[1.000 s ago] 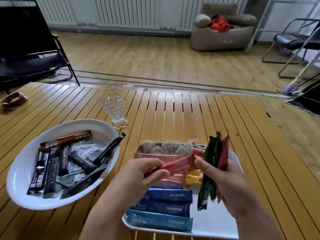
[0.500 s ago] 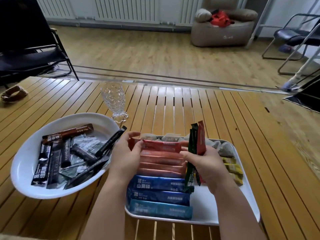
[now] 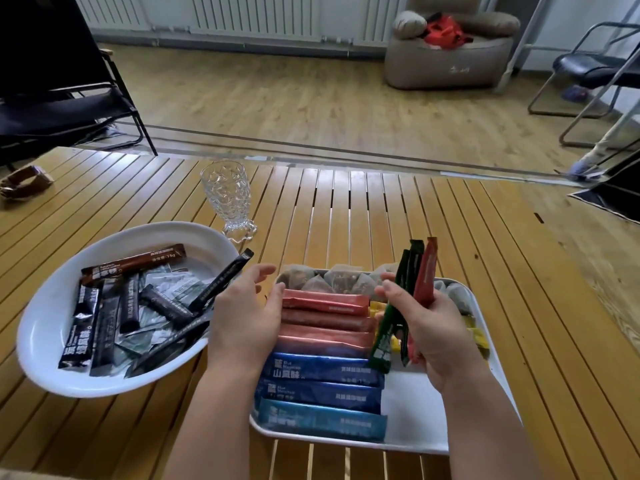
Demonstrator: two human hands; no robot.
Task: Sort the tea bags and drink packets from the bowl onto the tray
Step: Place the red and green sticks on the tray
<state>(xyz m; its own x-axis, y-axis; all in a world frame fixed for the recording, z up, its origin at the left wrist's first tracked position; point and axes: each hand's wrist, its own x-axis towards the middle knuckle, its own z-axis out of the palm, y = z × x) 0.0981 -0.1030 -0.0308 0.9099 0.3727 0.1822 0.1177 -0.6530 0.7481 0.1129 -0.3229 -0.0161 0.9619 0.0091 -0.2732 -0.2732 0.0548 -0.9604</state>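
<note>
The top blue packet (image 3: 323,369) on the tray carries small white Latin words that look like "Blue Mountain", with large Chinese characters beneath, the first reading "山". The brown packet (image 3: 133,264) in the bowl shows "15g" near its right end. White print on the black packets (image 3: 79,332) and the other blue packets (image 3: 320,393) is too blurred to read.

Wood floor (image 3: 277,95); radiators (image 3: 242,15) along top; beige armchair (image 3: 446,57) upper right; black chairs (image 3: 52,98) at both edges.
</note>
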